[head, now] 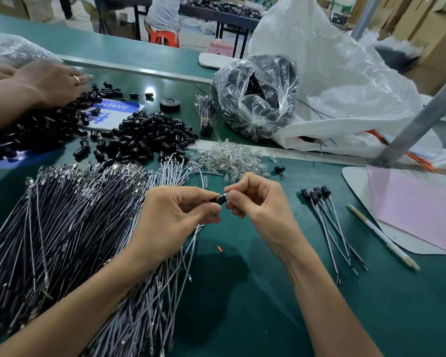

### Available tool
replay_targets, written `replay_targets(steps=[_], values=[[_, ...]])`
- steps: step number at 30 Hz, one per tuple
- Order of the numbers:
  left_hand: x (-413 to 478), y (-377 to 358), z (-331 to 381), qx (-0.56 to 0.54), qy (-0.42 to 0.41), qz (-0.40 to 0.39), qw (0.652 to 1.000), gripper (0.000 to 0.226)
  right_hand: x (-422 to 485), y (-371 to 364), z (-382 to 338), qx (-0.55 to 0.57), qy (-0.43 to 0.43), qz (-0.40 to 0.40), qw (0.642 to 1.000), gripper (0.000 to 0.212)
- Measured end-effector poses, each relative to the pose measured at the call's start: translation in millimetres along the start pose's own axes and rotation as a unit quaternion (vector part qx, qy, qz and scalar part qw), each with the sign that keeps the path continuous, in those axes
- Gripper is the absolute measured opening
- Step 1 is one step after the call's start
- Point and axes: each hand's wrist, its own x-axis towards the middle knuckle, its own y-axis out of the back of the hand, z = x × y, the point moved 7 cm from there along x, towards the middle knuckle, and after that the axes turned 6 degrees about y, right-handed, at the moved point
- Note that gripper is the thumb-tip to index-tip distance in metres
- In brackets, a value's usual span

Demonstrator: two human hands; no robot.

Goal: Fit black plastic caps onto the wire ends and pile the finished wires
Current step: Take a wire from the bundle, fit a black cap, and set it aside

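Observation:
Over the middle of the green table, my left hand and my right hand pinch one black plastic cap between their fingertips. A wire trails down from under my left hand. A large heap of black and white wires lies to the left. Loose black caps are piled behind it. Several finished capped wires lie to the right. Small clear bulbs are heaped just beyond my hands.
Another person's hand reaches into more caps at the far left. A clear bag of dark parts and a big white sack stand at the back right. A pen and pink paper lie right.

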Motion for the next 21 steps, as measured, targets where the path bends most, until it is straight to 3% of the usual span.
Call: replay_targets(steps=[12,18,21], values=[[3,0,-11,-0.083,0.079,-0.018,0.993,0.012,-2,-3,-4,0.025,0.02,-0.039,0.999,0.02],[1,-1,-5,-0.077,0.058,-0.029,0.995,0.016,-3,-7,2,0.08,-0.009,-0.031,0.996,0.009],[-1,0,1,-0.082,0.037,-0.027,0.996,0.016,-3,-11,7,0.151,-0.035,-0.024,0.988,0.018]])
